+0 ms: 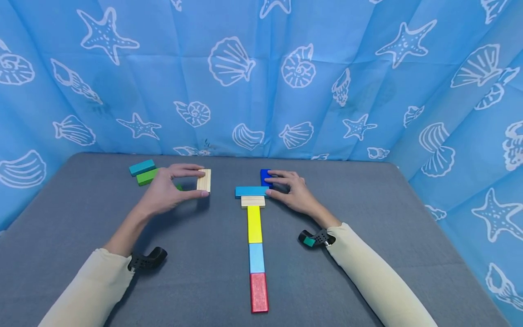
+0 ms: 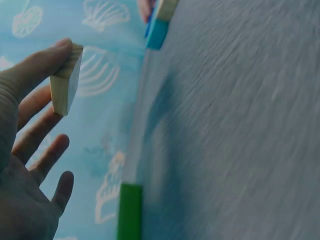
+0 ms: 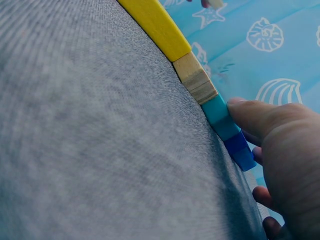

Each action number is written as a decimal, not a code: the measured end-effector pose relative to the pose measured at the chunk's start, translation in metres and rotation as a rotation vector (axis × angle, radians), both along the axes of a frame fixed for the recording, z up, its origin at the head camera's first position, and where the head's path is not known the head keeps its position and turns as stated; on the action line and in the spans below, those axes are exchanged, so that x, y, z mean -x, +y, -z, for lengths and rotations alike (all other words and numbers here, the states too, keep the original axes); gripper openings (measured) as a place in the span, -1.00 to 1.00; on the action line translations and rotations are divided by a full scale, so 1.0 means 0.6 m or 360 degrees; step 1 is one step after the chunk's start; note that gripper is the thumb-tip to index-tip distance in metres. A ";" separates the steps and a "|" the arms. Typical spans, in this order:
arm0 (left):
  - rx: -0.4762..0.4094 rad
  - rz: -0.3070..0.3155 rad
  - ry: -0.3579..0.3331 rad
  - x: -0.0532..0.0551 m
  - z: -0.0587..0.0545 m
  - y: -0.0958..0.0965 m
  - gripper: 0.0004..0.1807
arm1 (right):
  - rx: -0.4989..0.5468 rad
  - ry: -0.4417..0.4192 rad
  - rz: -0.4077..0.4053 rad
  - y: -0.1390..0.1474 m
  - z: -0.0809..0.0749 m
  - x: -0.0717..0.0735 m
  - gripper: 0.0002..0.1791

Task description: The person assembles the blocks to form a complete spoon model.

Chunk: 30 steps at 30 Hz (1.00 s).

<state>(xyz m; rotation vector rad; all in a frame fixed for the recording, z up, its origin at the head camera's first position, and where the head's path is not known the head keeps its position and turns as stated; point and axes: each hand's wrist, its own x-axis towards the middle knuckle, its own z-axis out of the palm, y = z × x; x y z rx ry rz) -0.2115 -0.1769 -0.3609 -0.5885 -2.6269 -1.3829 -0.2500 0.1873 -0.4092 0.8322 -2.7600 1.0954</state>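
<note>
Between thumb and fingertips, my left hand (image 1: pixel 165 188) pinches a plain wooden block (image 1: pixel 204 180), raised off the table with its shadow below in the left wrist view. My right hand (image 1: pixel 296 193) reaches to the far end of a row of blocks. Its fingertips are at a dark blue block (image 1: pixel 265 176), and the thumb tip is at the right end of a turquoise block (image 1: pixel 250 192) lying crosswise. Nearer me, another wooden block (image 1: pixel 253 202) lies crosswise against the turquoise one. Yellow (image 1: pixel 254 225), light blue (image 1: pixel 256 258) and red (image 1: pixel 259 293) blocks continue the line toward me.
At the back left lie a teal block (image 1: pixel 141 167) and a green block (image 1: pixel 146 177); another green piece (image 1: pixel 179 187) shows partly behind my left hand. A grey cloth covers the table (image 1: pixel 196 272). A blue shell-patterned curtain (image 1: pixel 261 91) hangs behind it.
</note>
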 end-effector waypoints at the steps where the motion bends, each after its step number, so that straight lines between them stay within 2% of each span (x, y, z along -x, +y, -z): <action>1: 0.0006 0.0001 -0.0007 0.001 0.002 0.006 -0.44 | 0.0001 0.0002 0.0000 0.000 0.000 0.000 -0.55; 6: 0.0037 -0.0015 -0.0070 0.012 0.011 0.034 -0.41 | 0.0000 0.0008 0.0005 -0.001 -0.001 -0.001 -0.55; 16: 0.0067 -0.0062 -0.0238 0.056 0.029 0.084 -0.38 | 0.0002 -0.0005 0.0000 -0.001 0.000 0.000 -0.55; 23: 0.0071 -0.0088 -0.0288 0.078 0.043 0.104 -0.39 | -0.0014 -0.0003 0.0009 -0.004 -0.001 0.000 -0.55; 30: 0.0078 -0.0117 -0.0334 0.091 0.050 0.118 -0.41 | -0.0024 -0.0003 0.0021 -0.003 -0.002 -0.001 -0.54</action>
